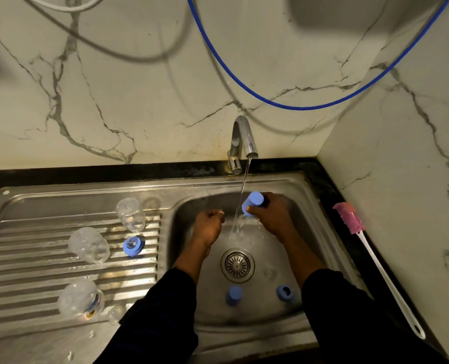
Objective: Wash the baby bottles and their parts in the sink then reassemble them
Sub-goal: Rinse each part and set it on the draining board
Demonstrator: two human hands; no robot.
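Right grip (268,216) held a blue cylindrical cap (254,202), long axis tilted toward the sink's (270,179) far edge; left grip (208,219) curled, contents unclear

Left sleeve (163,311): long, dark cloth, near black, with faint bluish cross bands.
Right sleeve (341,311): same dark cloth; bands too dim to tell.
Cuffs: both end partway along the forearm.
Left hand (208,223), right hand (269,215): bare.
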